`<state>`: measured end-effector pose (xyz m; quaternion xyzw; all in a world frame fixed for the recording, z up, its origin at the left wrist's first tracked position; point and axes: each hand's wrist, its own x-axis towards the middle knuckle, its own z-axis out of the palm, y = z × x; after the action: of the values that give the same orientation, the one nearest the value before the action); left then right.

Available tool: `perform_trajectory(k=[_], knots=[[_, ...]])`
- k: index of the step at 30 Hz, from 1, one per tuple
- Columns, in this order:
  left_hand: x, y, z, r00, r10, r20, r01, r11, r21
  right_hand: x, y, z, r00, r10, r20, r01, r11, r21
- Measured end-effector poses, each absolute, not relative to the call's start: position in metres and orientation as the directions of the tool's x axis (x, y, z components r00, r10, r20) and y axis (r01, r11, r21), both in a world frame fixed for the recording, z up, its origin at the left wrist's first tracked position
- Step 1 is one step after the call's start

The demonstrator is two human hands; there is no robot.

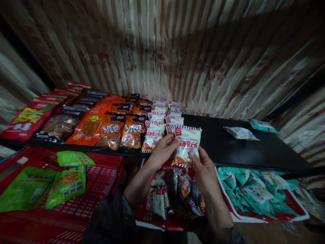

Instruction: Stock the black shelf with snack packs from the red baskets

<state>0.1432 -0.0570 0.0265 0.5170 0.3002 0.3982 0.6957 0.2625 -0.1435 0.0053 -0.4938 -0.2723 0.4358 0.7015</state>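
A white snack bag with red lettering and striped edges is held upright in front of the shelf. My right hand grips its lower right side, thumb across the front and fingers behind. On its left edge, the fingers of my left hand are closed against the bag, partly covering it. Matching white bags stand in two rows on the shelf, just behind and left of my hands. Below my hands, a red basket with a white rim holds several more such bags.
Left along the black shelf are brown-orange bags, an orange bag, dark bags and red bags. A white bag and a teal bag lie right. Red baskets with green bags and teal bags flank below.
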Motion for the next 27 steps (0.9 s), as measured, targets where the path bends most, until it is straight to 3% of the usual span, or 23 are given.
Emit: perform_trajectory(k=[11,15,21,24,27], knots=[[0.162,-0.061,0.007,0.449,0.888,0.096,-0.205,-0.002,0.979,0.277,-0.135,-0.006,0.597,0.796,-0.101,-0.318,0.119,-0.941],[0.172,-0.06,0.003,0.408,0.906,0.109,-0.108,-0.071,0.992,0.288,-0.134,-0.008,0.602,0.796,-0.06,-0.254,0.12,-0.96],[0.204,-0.041,0.032,0.441,0.892,0.094,0.205,-0.203,0.958,0.32,-0.124,0.007,0.655,0.752,0.077,-0.07,0.162,-0.984],[0.229,-0.016,0.055,0.44,0.897,0.042,0.293,-0.187,0.937,0.345,-0.1,0.021,0.615,0.771,0.163,0.026,0.186,-0.982],[0.253,0.016,0.072,0.429,0.902,-0.043,0.266,-0.081,0.96,0.37,-0.065,0.03,0.583,0.786,0.208,0.025,0.239,-0.971]])
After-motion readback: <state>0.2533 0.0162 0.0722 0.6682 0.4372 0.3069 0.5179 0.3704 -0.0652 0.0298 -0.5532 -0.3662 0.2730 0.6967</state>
